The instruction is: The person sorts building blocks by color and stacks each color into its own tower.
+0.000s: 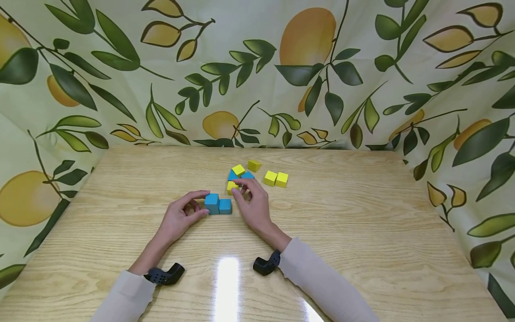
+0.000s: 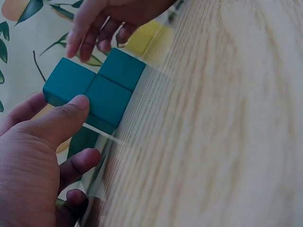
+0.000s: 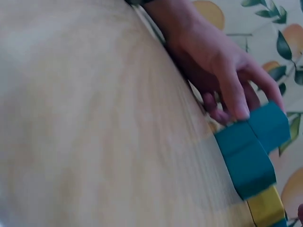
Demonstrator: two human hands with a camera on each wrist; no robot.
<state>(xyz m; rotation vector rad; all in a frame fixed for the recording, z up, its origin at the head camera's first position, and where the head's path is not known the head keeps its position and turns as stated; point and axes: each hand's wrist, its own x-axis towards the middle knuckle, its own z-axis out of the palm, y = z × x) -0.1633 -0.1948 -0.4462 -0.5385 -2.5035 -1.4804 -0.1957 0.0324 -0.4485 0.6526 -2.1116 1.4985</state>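
My left hand [image 1: 179, 215] pinches the upper blue cube [image 1: 211, 201] between thumb and index finger. That cube sits on a lower blue cube [image 2: 110, 98], and one more blue cube [image 1: 225, 206] stands against the lower one's right side. The left wrist view shows all three faces forming an L. My right hand [image 1: 253, 203] hovers just right of a yellow cube [image 1: 231, 188], its index finger and thumb overlapping that cube in the head view. In the left wrist view the right fingers hang loosely above the blue cubes with nothing between them.
Behind the right hand are blue pieces [image 1: 247, 175] with sloped sides and a tilted yellow cube [image 1: 238, 170]. A yellow wedge [image 1: 254, 165] lies farther back. Two yellow cubes [image 1: 276, 179] sit side by side to the right. A patterned cloth [image 1: 241, 94] hangs behind the wooden table [image 1: 362, 214].
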